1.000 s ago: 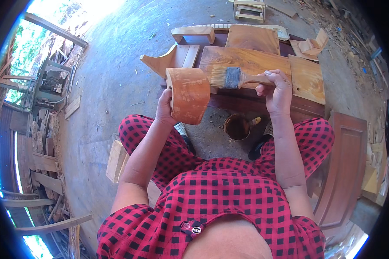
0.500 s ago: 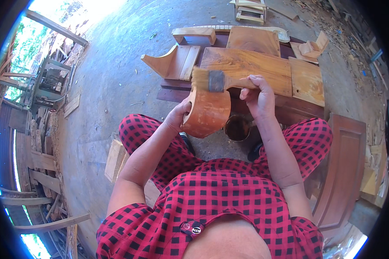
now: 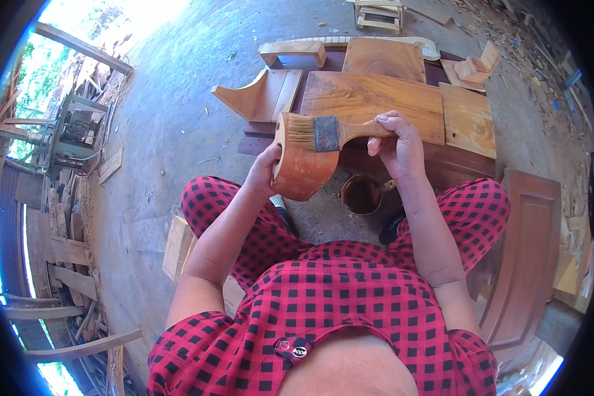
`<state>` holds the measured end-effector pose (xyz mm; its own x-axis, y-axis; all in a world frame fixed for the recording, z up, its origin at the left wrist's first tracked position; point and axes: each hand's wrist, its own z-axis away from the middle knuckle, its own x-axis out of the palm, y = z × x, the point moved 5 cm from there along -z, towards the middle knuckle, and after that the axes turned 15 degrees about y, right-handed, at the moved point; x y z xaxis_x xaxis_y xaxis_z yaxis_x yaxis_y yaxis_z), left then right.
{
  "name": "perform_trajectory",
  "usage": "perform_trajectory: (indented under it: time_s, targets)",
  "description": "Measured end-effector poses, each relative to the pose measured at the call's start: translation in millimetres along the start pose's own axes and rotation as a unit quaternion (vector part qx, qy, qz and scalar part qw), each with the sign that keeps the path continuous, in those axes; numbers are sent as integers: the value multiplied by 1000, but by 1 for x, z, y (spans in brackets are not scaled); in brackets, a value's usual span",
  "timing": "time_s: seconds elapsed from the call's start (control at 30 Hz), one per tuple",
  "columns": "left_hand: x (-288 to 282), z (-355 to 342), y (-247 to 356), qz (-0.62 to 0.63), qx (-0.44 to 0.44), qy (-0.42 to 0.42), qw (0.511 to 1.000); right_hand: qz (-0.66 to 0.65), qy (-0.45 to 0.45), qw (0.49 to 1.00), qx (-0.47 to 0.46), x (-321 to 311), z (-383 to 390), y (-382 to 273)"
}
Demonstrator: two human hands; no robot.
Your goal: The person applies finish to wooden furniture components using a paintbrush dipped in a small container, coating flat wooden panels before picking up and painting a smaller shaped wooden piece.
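Note:
My left hand (image 3: 266, 170) grips the left edge of a curved, orange-brown wooden piece (image 3: 305, 173), its fingers partly hidden behind the wood. My right hand (image 3: 400, 145) pinches the wooden handle of a wide paintbrush (image 3: 327, 133), which lies level with its bristles pointing left. Those pale bristles rest against the upper face of the curved piece. Below my right wrist a round pot (image 3: 361, 195) with dark brown liquid inside stands on the ground between my feet.
Past my hands, wooden boards (image 3: 373, 99) and a curved light-wood piece (image 3: 254, 96) lie on a dark wooden surface. A brown panel (image 3: 523, 257) leans at right. A wood block (image 3: 177, 247) sits by my left leg. Machinery (image 3: 79, 135) stands far left.
The brush has come down from above the curved piece's edge onto its face. My left hand has tilted the piece and shifted it slightly left.

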<state>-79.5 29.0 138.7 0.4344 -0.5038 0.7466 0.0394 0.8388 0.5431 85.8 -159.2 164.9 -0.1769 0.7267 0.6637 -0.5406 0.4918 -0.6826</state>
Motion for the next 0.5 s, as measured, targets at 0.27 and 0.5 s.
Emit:
perform_trajectory:
  time_s: [0.27,0.5]
  targets:
    - [-3,-3,19,81,65,26,994,23,64,995,-68,-5,-3,-12]
    - [-5,-10,13,91,45,11,995,55,-73,996,-22,15,11,-3]
